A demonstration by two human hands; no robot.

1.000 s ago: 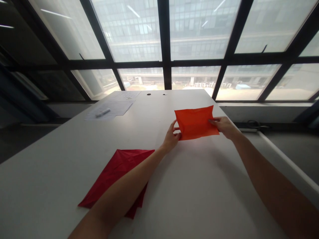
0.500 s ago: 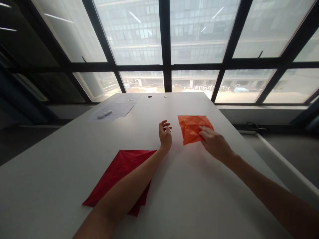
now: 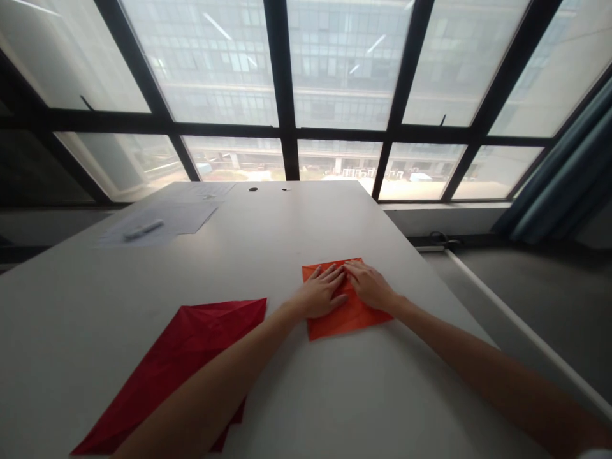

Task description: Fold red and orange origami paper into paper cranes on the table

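Note:
An orange folded paper (image 3: 351, 313) lies on the white table (image 3: 296, 408), right of centre. My left hand (image 3: 321, 293) rests palm down on its left part, fingers spread and pointing to the upper right. My right hand (image 3: 370, 285) lies on its upper right part, with its fingertips touching or very near those of my left hand. Both hands partly cover the orange paper. To the left is a red folded paper (image 3: 172, 357), creased and with pointed corners; my left forearm passes over its right side.
White sheets (image 3: 191, 217) with a pale marker-like object (image 3: 143, 230) on them lie at the far left of the table. Two small round holes sit near its far edge. Tall windows stand beyond, and a blue curtain (image 3: 564, 166) hangs at right.
The orange paper now lies flat and nearer on the table. My left hand has come down onto it, and my right hand has shifted to its upper part. The view has turned right.

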